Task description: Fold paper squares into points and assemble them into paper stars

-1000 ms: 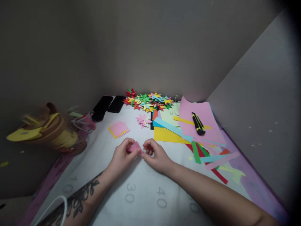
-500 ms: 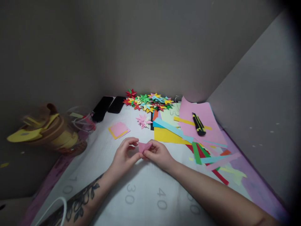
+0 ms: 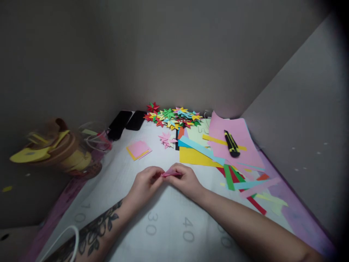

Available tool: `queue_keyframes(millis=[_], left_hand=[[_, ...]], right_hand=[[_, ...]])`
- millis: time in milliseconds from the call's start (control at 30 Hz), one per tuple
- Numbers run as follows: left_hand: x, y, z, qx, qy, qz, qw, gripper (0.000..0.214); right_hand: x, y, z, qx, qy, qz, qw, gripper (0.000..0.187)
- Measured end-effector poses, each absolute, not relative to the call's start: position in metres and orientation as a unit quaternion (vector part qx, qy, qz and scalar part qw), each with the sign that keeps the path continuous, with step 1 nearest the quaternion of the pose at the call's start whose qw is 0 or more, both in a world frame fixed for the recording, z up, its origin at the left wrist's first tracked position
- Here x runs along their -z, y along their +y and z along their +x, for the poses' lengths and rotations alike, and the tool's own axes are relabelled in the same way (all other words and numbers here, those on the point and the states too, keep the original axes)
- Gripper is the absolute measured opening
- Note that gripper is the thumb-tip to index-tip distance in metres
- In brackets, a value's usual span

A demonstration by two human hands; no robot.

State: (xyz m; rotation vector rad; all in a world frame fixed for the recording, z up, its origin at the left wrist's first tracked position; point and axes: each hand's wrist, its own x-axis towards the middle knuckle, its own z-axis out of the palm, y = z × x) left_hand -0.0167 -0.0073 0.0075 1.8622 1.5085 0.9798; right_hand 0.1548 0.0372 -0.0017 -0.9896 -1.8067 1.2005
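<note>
A small folded piece of pink paper [image 3: 171, 173] is held above the white mat between both hands. My left hand [image 3: 149, 179] pinches its left end, with the fingers curled closed. My right hand [image 3: 185, 180] grips the other side between thumb and fingers. Parts of the paper are hidden behind the fingertips. Just beyond the hands lie several pink folded paper pieces [image 3: 167, 139] in a small heap. To their left rests a stack of pink and yellow paper squares [image 3: 138, 150].
Many-coloured folded paper stars [image 3: 171, 117] are piled at the back by two black phones [image 3: 135, 120]. On the right, a utility knife [image 3: 231, 144] lies on pink sheets [image 3: 245, 127], near loose paper strips [image 3: 245, 185]. A clay pot [image 3: 68, 149] stands at left.
My left fingers have closed in from a looser, more spread pose onto the pink paper. The paper now appears flatter and tilted, no longer showing its triangular face. The view has shifted slightly.
</note>
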Motion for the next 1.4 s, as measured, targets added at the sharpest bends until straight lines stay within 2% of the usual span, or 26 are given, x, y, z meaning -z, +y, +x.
queue_keyframes(millis=[100, 233, 500, 767, 900, 1167, 1400], left_hand=[[-0.008, -0.008, -0.018, -0.395, 0.560, 0.683, 0.252, 0.011], [-0.008, -0.008, -0.021, -0.409, 0.543, 0.700, 0.219, 0.004], [-0.010, -0.006, -0.025, -0.408, 0.449, 0.778, 0.164, 0.014], [-0.006, -0.006, -0.025, -0.413, 0.451, 0.779, 0.142, 0.017], [-0.010, -0.006, -0.023, -0.417, 0.484, 0.746, 0.185, 0.013], [-0.012, -0.004, -0.019, -0.418, 0.569, 0.615, 0.351, 0.006], [-0.013, -0.003, -0.013, -0.430, 0.572, 0.589, 0.374, 0.012]], right_hand=[[0.002, 0.039, 0.155, -0.469, -0.697, -0.384, 0.383, 0.001], [0.004, 0.041, 0.154, -0.479, -0.684, -0.385, 0.393, 0.007], [0.002, 0.039, 0.154, -0.479, -0.674, -0.397, 0.397, 0.011], [-0.003, 0.038, 0.155, -0.502, -0.664, -0.403, 0.380, 0.006], [-0.003, 0.038, 0.156, -0.502, -0.668, -0.404, 0.373, 0.004], [0.002, 0.037, 0.156, -0.476, -0.683, -0.410, 0.372, 0.004], [-0.002, 0.039, 0.156, -0.522, -0.661, -0.386, 0.377, 0.006]])
